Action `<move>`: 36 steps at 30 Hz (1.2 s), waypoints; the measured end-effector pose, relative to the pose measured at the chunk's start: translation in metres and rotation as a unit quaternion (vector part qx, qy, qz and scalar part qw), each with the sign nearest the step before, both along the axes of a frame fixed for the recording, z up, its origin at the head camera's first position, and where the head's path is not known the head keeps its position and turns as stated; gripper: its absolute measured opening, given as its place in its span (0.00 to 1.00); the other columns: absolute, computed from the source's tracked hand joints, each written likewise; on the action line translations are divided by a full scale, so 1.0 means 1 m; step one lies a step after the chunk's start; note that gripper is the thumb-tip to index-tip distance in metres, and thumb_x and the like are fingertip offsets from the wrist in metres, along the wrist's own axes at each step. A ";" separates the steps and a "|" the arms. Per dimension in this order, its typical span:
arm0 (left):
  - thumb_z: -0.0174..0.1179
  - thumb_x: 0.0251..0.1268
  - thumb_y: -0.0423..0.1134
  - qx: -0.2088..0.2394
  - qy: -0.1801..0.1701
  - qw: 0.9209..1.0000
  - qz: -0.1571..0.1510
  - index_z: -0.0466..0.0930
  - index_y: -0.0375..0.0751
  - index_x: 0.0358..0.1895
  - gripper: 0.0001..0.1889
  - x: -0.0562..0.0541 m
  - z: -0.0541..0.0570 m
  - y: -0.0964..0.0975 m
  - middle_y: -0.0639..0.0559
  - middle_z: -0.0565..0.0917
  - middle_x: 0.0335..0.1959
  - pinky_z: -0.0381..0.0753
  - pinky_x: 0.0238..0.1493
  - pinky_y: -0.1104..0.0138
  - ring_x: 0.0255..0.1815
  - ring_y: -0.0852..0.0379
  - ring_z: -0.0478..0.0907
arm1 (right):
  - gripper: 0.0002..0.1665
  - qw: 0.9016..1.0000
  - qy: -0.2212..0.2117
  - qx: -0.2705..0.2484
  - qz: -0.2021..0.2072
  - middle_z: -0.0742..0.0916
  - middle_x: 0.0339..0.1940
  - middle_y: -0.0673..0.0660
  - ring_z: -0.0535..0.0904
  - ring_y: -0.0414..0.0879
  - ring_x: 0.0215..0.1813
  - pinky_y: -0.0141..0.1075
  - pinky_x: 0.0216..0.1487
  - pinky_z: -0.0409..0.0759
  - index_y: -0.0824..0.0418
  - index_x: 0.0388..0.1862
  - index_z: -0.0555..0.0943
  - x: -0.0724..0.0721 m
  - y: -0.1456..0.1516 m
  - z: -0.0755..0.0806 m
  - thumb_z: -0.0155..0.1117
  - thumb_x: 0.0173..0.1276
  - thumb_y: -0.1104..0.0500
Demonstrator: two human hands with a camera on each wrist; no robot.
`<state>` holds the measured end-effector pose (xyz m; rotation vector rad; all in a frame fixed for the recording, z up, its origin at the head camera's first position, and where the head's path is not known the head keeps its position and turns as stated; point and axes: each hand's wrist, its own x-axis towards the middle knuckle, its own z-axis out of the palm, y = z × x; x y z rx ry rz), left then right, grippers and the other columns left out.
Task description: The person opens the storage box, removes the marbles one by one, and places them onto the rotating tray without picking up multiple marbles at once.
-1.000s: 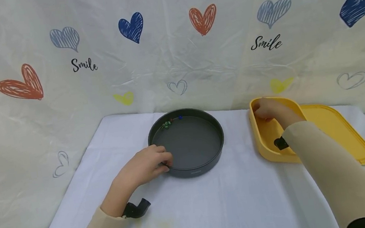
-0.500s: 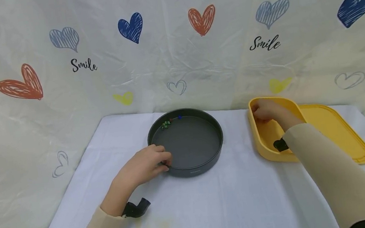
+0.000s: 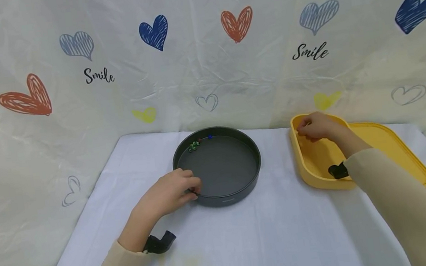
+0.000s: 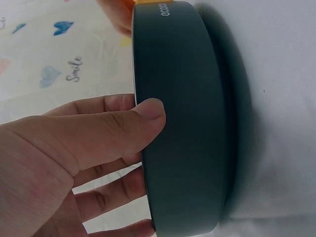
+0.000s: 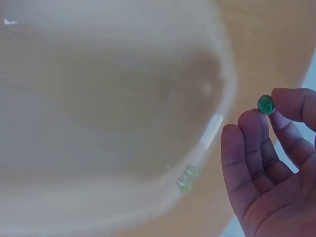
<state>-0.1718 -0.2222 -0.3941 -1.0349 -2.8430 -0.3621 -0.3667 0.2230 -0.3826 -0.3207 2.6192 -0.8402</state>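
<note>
My left hand grips the near-left rim of a round dark grey cake pan. In the left wrist view, the thumb presses the pan's outer wall while the fingers reach over the rim. Several small green marbles and a blue marble lie at the pan's far side, with a tiny red one beside them. Above the far-left part of a yellow rectangular container, my right hand pinches a green glass marble between thumb and finger. Pale green marbles lie in the container's corner.
A yellow lid lies flat just right of the container. White cloth covers the table, and a heart-printed sheet hangs behind it. Black wrist-camera straps sit at the cuffs.
My right hand has risen from inside the yellow container and shifted slightly right, the green marble now showing in its pinch. The left hand and the pan have stayed put.
</note>
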 end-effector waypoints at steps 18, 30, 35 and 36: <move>0.74 0.55 0.35 0.000 -0.001 1.000 0.001 0.82 0.54 0.33 0.10 0.001 0.001 0.000 0.61 0.78 0.32 0.77 0.40 0.67 0.37 0.60 0.75 | 0.18 0.999 0.020 -0.040 -0.009 0.83 0.39 0.62 0.78 0.50 0.37 0.36 0.41 0.84 0.71 0.53 0.75 0.013 -0.006 0.030 0.59 0.74 0.57; 0.74 0.56 0.36 -0.006 -0.003 1.000 0.004 0.81 0.54 0.32 0.10 0.002 0.002 0.001 0.62 0.77 0.31 0.76 0.38 0.67 0.36 0.60 0.74 | 0.19 0.997 0.024 -0.067 0.011 0.82 0.42 0.63 0.78 0.51 0.41 0.35 0.43 0.84 0.67 0.55 0.77 0.026 -0.032 0.042 0.62 0.74 0.54; 0.74 0.56 0.35 -0.007 -0.002 1.000 0.005 0.81 0.54 0.32 0.10 0.002 0.002 0.001 0.62 0.76 0.30 0.76 0.38 0.67 0.35 0.60 0.73 | 0.16 0.997 0.024 -0.075 0.023 0.82 0.41 0.61 0.78 0.52 0.40 0.34 0.42 0.84 0.65 0.53 0.78 0.032 -0.046 0.041 0.61 0.73 0.56; 0.74 0.56 0.35 -0.006 -0.002 1.000 0.005 0.81 0.54 0.32 0.10 0.002 0.002 0.001 0.62 0.76 0.30 0.76 0.38 0.67 0.35 0.60 0.73 | 0.15 0.996 0.023 -0.077 0.026 0.82 0.41 0.61 0.78 0.52 0.40 0.35 0.42 0.84 0.66 0.52 0.78 0.034 -0.048 0.042 0.61 0.73 0.56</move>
